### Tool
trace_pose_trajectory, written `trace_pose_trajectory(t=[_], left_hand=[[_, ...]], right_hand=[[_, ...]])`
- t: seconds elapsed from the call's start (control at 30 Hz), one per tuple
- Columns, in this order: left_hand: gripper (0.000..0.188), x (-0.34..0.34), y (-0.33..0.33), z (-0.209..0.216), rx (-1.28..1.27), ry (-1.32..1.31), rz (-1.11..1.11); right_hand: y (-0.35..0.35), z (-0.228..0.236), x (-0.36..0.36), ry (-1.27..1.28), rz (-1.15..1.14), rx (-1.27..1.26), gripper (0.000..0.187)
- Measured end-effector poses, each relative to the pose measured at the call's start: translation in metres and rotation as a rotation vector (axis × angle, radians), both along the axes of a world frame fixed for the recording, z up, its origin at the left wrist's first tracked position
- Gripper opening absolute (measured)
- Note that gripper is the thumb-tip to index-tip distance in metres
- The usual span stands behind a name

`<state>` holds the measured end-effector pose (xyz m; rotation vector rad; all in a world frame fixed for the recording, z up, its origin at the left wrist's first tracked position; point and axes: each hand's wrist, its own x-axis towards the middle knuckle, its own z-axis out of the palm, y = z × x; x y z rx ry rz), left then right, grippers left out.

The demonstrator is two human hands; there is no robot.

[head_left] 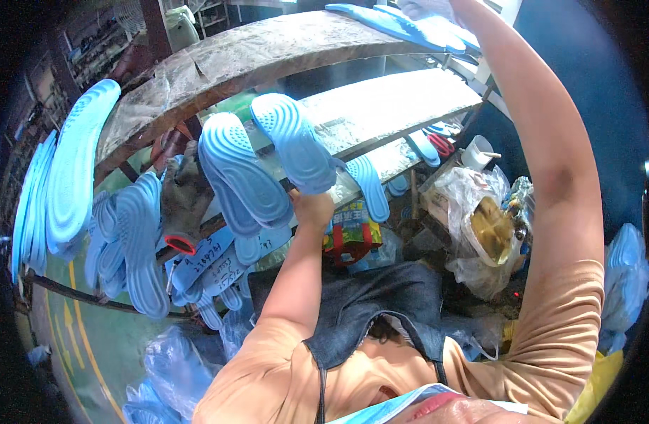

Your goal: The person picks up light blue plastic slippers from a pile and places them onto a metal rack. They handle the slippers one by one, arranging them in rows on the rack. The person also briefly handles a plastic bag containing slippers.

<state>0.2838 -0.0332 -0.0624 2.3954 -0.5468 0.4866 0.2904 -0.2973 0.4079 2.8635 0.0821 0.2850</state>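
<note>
While left hand (314, 210) clamps blue insole (293, 141) in grip, right hand (429, 8) at upper insoles (389, 25); cannot tell its grip.

Light-blue insoles (294, 145) show curved ridges and dotted patches; the apron (381, 295) is dark, probably navy.

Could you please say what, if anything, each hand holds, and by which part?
The left hand appears to hold a blue insole by its lower end; whether the right hand holds anything cannot be told.

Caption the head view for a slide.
Left hand at a blue insole, right hand raised beside more insoles on the upper shelf.
</note>
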Motion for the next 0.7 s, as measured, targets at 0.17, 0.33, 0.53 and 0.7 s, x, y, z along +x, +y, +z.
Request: trace_pose_trajectory(t=[0.17,0.33,0.53,0.7], left_hand=[[0.030,0.004,0.014,0.034,0.341,0.057,-0.049],[0.038,-0.045,0.019,0.095,-0.134,0.401,-0.540],[0.059,-0.195,-0.040,0.163,-0.950,1.881,-1.527],[0.070,-0.276,-0.099,0.167,-0.916,2.809,-1.567]], right_hand=[[0.082,0.013,-0.126,-0.161,-0.226,0.269,0.031],[0.021,-0.003,-0.242,-0.209,-0.195,0.053,0.039],[-0.017,-0.022,-0.356,-0.056,-0.395,0.127,0.032],[-0.021,-0.044,-0.396,0.086,-0.566,0.144,0.040]])
